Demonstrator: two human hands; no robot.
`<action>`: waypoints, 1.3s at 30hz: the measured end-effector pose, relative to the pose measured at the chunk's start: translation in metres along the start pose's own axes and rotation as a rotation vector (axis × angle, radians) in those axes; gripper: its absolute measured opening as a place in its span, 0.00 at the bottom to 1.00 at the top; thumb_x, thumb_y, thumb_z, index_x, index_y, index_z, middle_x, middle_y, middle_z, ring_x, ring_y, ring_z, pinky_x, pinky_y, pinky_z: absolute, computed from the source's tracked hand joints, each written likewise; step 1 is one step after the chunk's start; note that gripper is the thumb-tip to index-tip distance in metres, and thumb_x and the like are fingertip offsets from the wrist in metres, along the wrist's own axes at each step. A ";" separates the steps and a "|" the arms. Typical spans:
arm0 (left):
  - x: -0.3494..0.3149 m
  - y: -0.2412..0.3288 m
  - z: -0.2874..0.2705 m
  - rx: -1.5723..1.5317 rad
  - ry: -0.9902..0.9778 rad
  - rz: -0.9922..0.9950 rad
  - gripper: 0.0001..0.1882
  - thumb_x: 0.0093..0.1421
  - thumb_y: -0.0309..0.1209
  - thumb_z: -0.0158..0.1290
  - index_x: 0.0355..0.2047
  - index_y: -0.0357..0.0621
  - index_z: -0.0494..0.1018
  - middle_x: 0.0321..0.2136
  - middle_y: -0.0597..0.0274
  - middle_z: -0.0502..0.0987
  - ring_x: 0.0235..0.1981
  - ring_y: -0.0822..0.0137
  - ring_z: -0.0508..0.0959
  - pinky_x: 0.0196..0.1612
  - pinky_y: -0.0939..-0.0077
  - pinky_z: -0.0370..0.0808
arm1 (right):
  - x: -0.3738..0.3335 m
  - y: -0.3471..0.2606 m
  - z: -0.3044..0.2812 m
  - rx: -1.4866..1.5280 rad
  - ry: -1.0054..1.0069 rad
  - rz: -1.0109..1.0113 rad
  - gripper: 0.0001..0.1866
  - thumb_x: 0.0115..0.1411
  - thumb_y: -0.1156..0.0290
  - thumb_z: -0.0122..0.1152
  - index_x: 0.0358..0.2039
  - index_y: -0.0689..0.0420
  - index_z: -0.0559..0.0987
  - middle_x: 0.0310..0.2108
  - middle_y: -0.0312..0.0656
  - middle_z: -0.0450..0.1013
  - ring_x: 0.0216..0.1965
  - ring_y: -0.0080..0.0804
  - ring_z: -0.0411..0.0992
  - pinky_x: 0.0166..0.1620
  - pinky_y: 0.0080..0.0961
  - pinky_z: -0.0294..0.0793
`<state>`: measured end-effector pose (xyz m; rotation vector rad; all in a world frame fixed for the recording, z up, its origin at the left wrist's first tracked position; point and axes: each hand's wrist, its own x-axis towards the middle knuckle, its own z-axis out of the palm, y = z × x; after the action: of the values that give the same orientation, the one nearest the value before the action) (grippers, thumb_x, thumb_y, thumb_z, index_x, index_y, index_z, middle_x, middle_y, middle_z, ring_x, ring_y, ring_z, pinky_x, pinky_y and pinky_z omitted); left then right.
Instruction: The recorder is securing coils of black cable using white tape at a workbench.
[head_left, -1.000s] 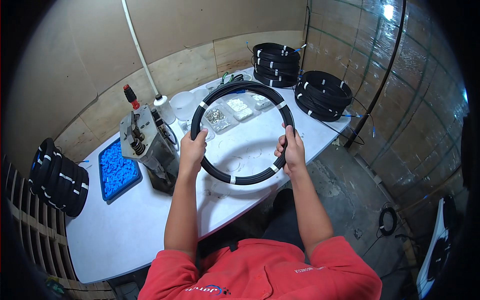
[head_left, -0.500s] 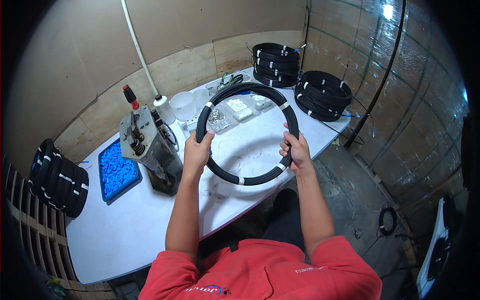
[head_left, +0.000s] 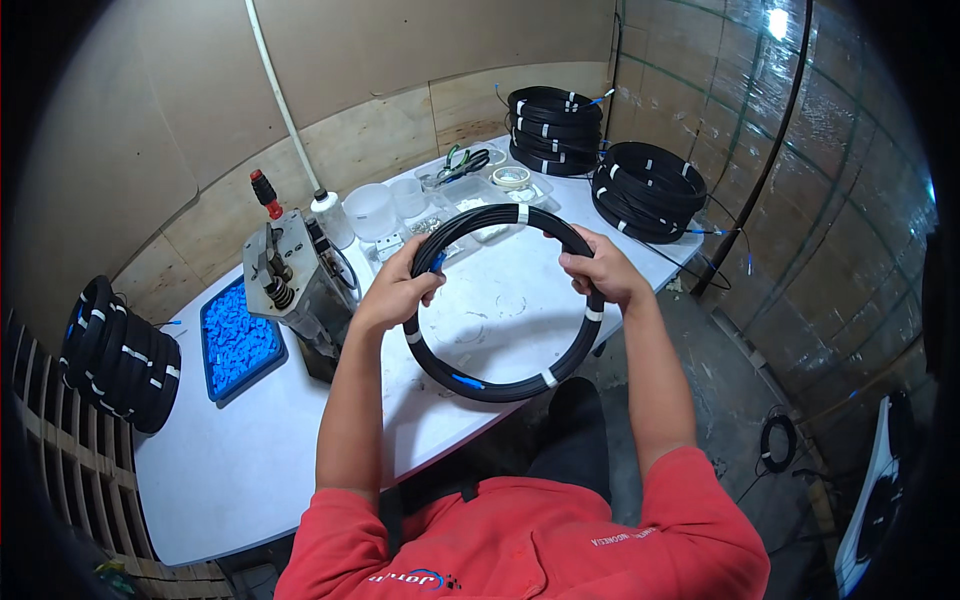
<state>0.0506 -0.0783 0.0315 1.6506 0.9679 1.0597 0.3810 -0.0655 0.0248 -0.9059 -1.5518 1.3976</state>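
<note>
Fingers [head_left: 425, 262] of the left hand [head_left: 398, 290] curl shut around the coil [head_left: 505, 388] at its 10 o'clock; those of the right hand [head_left: 603, 272] close on it at 2 o'clock. Held up over the white surface [head_left: 240, 460], the coil is a flat ring of black cable, bound with white tape bands at 12, 4, 5 and 9 o'clock, with a blue mark at 7 o'clock and a blue tip by the left thumb.

Against half a second ago, the hands have climbed from the ring's lower sides to its upper sides, and the ring sits a little closer to the person.

Fingertips wrapped behind the cable are hidden, and the small parts in the clear trays [head_left: 455, 200] at 12 o'clock are too tiny to make out. At 9 o'clock a stack of coils [head_left: 120, 355] is partly lost in the dark rim; the blue tray [head_left: 237, 340] is cut by the metal machine [head_left: 290, 280].
</note>
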 end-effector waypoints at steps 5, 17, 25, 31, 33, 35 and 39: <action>-0.004 -0.010 0.007 -0.339 0.141 -0.094 0.27 0.53 0.19 0.55 0.55 0.38 0.67 0.22 0.70 0.67 0.19 0.79 0.64 0.21 0.81 0.60 | 0.019 -0.004 -0.014 0.054 -0.109 -0.102 0.27 0.65 0.50 0.57 0.52 0.61 0.70 0.26 0.36 0.70 0.21 0.20 0.69 0.24 0.18 0.71; -0.003 -0.055 -0.006 -0.645 0.403 -0.184 0.10 0.57 0.21 0.52 0.38 0.47 0.66 0.21 0.73 0.64 0.16 0.80 0.61 0.18 0.83 0.61 | -0.006 0.035 0.041 0.481 0.297 -0.152 0.32 0.71 0.52 0.46 0.69 0.52 0.55 0.39 0.43 0.67 0.25 0.25 0.71 0.22 0.19 0.71; -0.009 -0.055 -0.005 -0.719 0.410 -0.219 0.09 0.58 0.22 0.52 0.35 0.48 0.66 0.21 0.73 0.63 0.16 0.80 0.61 0.17 0.83 0.61 | -0.005 0.028 0.048 0.482 0.265 -0.198 0.31 0.70 0.61 0.51 0.68 0.54 0.54 0.46 0.48 0.68 0.30 0.32 0.74 0.21 0.17 0.71; -0.014 -0.023 0.004 -0.327 0.513 -0.147 0.10 0.57 0.27 0.60 0.35 0.44 0.69 0.19 0.75 0.64 0.16 0.81 0.62 0.19 0.82 0.62 | 0.009 0.055 0.043 0.507 0.367 0.006 0.23 0.71 0.56 0.47 0.64 0.46 0.60 0.32 0.37 0.66 0.19 0.20 0.63 0.18 0.15 0.62; -0.016 -0.020 0.004 -0.327 0.507 -0.134 0.14 0.56 0.29 0.62 0.40 0.41 0.71 0.19 0.74 0.65 0.17 0.81 0.64 0.20 0.82 0.63 | 0.011 0.058 0.045 0.561 0.389 0.017 0.17 0.71 0.56 0.47 0.55 0.47 0.64 0.29 0.34 0.65 0.17 0.18 0.58 0.18 0.15 0.60; -0.020 -0.010 0.008 -0.235 0.482 -0.090 0.19 0.56 0.29 0.63 0.46 0.38 0.72 0.20 0.73 0.67 0.18 0.79 0.66 0.20 0.81 0.64 | 0.012 0.064 0.043 0.638 0.390 0.055 0.12 0.71 0.57 0.48 0.47 0.48 0.65 0.28 0.35 0.66 0.17 0.17 0.58 0.18 0.16 0.60; -0.021 -0.010 0.010 -0.200 0.500 -0.067 0.24 0.57 0.30 0.62 0.53 0.36 0.69 0.21 0.71 0.68 0.18 0.78 0.67 0.20 0.81 0.66 | 0.009 0.067 0.040 0.661 0.377 0.083 0.10 0.70 0.57 0.50 0.43 0.48 0.65 0.28 0.35 0.66 0.17 0.17 0.59 0.18 0.15 0.60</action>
<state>0.0523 -0.0974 0.0149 1.2035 1.1794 1.5091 0.3390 -0.0648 -0.0419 -0.7610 -0.7028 1.5489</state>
